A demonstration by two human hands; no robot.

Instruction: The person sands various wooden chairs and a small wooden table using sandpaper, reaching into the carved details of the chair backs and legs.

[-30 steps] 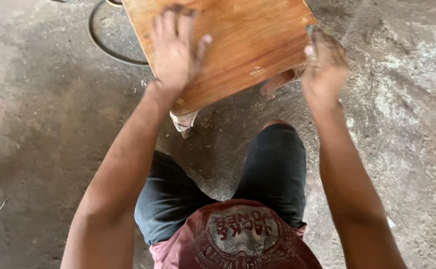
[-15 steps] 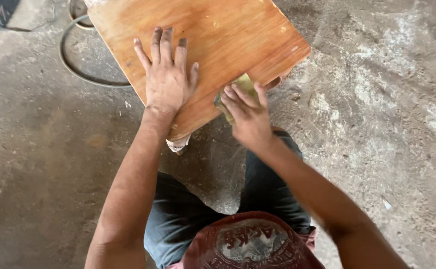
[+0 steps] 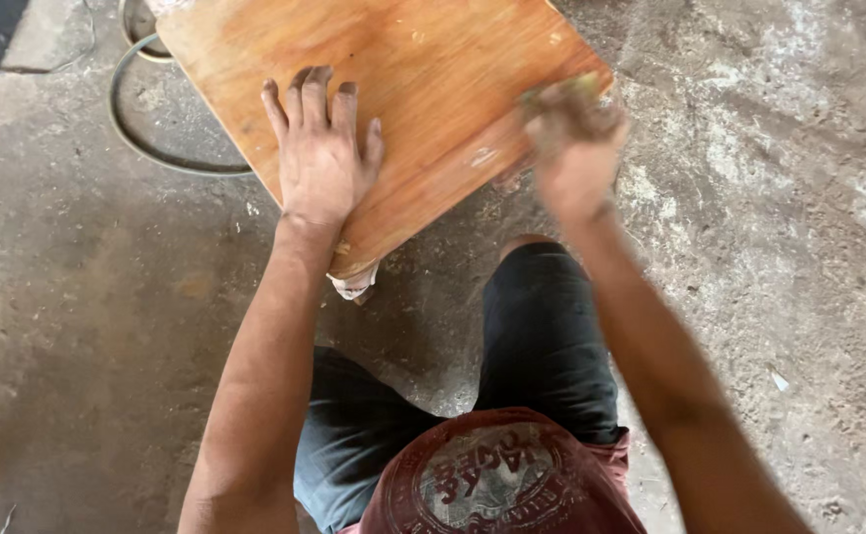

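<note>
Pressing flat on the wooden board (image 3: 384, 89), the left hand (image 3: 319, 158) spreads its fingers. The blurred right hand (image 3: 573, 138) curls at the board's near right edge around a yellowish-green scrap (image 3: 576, 87), too smeared to identify. The board's far end is cut off.

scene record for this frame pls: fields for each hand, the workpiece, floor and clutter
left hand: left hand pressed flat, fingers spread, on the board
right hand: right hand blurred, at the board's right edge, closed around a small yellowish pad; what the pad is cannot be told
workpiece: flat reddish-brown wooden board, corners rounded, lying over the person's knees
floor: rough grey concrete floor, dusty
clutter: dark looped cable on the floor at the board's upper-left side; white cloth scrap under the board's near corner
</note>
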